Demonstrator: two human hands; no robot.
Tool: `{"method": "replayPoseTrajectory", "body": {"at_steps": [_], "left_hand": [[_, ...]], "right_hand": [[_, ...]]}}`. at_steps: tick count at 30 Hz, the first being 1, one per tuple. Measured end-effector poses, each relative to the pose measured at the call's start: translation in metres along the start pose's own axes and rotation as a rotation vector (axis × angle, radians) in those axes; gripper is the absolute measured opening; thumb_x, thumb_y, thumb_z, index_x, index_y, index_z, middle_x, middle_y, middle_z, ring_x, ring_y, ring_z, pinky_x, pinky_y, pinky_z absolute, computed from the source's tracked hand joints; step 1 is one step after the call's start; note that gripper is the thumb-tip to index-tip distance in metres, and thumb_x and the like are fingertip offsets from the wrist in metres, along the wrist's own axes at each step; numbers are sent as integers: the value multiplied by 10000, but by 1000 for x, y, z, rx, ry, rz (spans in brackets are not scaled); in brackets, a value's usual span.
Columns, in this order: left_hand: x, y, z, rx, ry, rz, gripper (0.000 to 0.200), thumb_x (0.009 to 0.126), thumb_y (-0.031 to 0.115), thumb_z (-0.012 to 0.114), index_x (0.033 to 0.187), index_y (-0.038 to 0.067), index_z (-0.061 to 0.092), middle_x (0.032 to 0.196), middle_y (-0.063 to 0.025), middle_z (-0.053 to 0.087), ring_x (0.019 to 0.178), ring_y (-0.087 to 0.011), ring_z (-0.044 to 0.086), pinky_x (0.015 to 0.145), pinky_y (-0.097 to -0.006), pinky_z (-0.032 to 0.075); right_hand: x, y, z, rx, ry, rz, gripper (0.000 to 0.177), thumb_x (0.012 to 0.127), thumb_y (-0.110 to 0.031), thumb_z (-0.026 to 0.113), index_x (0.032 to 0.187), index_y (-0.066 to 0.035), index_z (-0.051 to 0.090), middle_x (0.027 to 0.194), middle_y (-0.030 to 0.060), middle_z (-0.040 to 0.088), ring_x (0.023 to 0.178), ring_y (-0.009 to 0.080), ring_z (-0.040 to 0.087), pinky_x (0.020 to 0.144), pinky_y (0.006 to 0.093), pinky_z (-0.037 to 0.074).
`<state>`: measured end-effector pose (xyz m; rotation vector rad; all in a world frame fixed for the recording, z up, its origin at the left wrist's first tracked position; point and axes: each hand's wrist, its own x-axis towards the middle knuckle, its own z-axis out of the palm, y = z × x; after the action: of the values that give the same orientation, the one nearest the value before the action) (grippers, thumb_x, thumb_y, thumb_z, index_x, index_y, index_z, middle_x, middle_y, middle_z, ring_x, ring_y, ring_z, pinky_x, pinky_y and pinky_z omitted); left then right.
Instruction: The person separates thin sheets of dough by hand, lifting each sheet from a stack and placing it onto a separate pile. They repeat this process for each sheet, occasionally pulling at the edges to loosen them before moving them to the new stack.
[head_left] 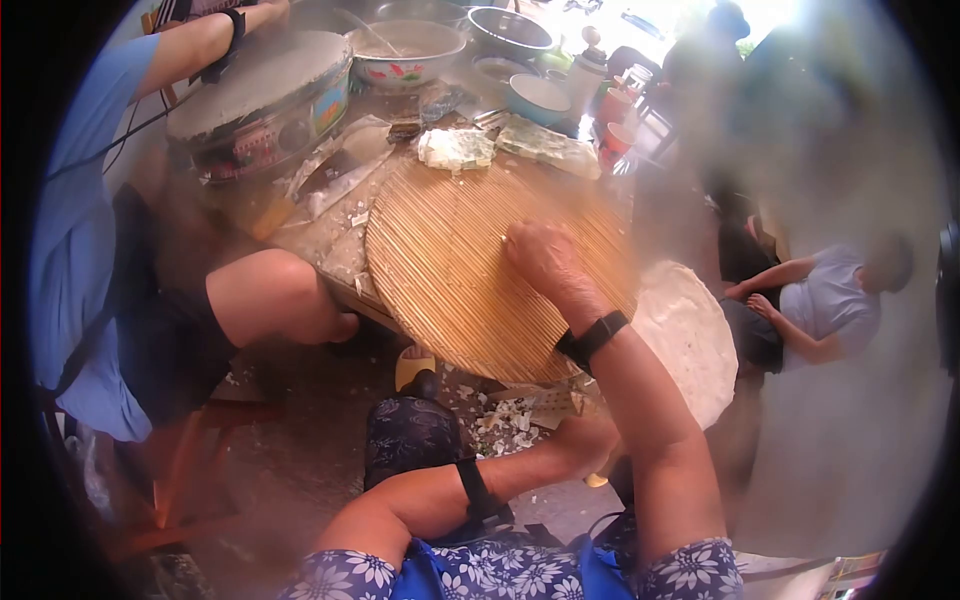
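Round slatted mat (450, 270): on the table (345, 245), face upward, near side beyond table edge; being round, it points no one way | right hand (545, 255): on mat, fingers bent inward, grip I cannot tell | left hand (588, 445): below mat, fingers I cannot tell | pale round sheet (690, 345): beside mat | drum (250, 150): coloured labels, too blurred for reading

"How is the bare right hand (546, 260) posed?"
"Stretched out ahead, back upward, fingers curled under. A black band (592, 342) circles that wrist."
"And the bare left hand (586, 446)?"
"Lower, nearer the body, its forearm angled across the front. Its fingers are too hidden to read."
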<state>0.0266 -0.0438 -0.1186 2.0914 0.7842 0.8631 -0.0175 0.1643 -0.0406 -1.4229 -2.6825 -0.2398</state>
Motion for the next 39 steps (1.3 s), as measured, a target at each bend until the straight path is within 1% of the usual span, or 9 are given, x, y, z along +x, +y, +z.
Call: {"method": "replayPoseTrajectory", "body": {"at_steps": [10, 12, 16, 19, 22, 25, 29, 31, 39], "left_hand": [[6, 8, -9, -64, -96, -142, 229, 814, 189, 475, 926, 18, 579, 905, -191, 617, 855, -353, 601, 685, -455, 469], [7, 7, -1, -135, -4, -163, 225, 849, 184, 429, 908, 30, 582, 882, -186, 617, 836, -356, 602, 674, -435, 475], [9, 1, -1, -22, -140, -166, 226, 840, 168, 439, 939, 27, 585, 896, -185, 623, 858, -357, 603, 685, -432, 476], [9, -4, 1, 3, -165, -169, 236, 809, 165, 479, 972, 24, 577, 891, -186, 624, 857, -355, 606, 682, -436, 479], [7, -11, 9, 67, -176, -128, 258, 763, 158, 544, 984, 25, 554, 864, -191, 612, 832, -357, 603, 658, -445, 481], [6, 6, -8, 91, -154, -102, 243, 721, 115, 574, 946, 39, 528, 805, -182, 604, 761, -367, 605, 623, -457, 481], [6, 14, -19, 51, -163, -18, 206, 715, 125, 590, 877, 40, 495, 798, -183, 604, 757, -374, 604, 644, -468, 475], [5, 11, -15, 57, -151, 23, 208, 719, 134, 591, 874, 39, 491, 811, -186, 603, 783, -369, 604, 662, -469, 474], [16, 5, -20, 234, -348, -206, 326, 769, 174, 575, 1069, 64, 511, 939, -187, 604, 918, -348, 590, 775, -446, 472]], "right_hand": [[5, -16, 5, -271, 54, -69, 169, 789, -150, 501, 735, -102, 654, 739, 75, 645, 740, 231, 615, 679, 381, 430], [7, -18, 3, -259, 70, -94, 154, 755, -146, 518, 704, -97, 655, 712, 84, 644, 687, 237, 621, 615, 386, 453], [9, -18, 2, -246, 92, -104, 154, 740, -140, 518, 683, -80, 648, 692, 122, 641, 657, 260, 622, 538, 385, 447], [9, 2, -1, 73, 66, 131, 132, 759, -119, 543, 712, -77, 660, 706, 75, 643, 678, 222, 628, 573, 347, 464], [-6, 30, -26, 980, 11, 321, 131, 799, -141, 559, 771, -56, 655, 694, 40, 625, 635, 154, 621, 520, 279, 476], [-39, 33, -59, 1428, 24, 386, 145, 822, -188, 592, 821, -52, 642, 692, 9, 595, 608, 88, 593, 526, 232, 476], [-71, 44, -70, 1517, 48, 306, 146, 844, -197, 585, 860, -59, 631, 729, 9, 607, 609, 86, 587, 532, 213, 473], [-89, 48, -77, 1559, 40, 384, 141, 848, -196, 583, 854, -62, 625, 730, 5, 606, 637, 83, 589, 562, 210, 473], [-220, 78, -101, 1375, -201, 423, 75, 806, -99, 584, 835, -43, 624, 731, -12, 598, 689, 59, 548, 656, 207, 447]]}}
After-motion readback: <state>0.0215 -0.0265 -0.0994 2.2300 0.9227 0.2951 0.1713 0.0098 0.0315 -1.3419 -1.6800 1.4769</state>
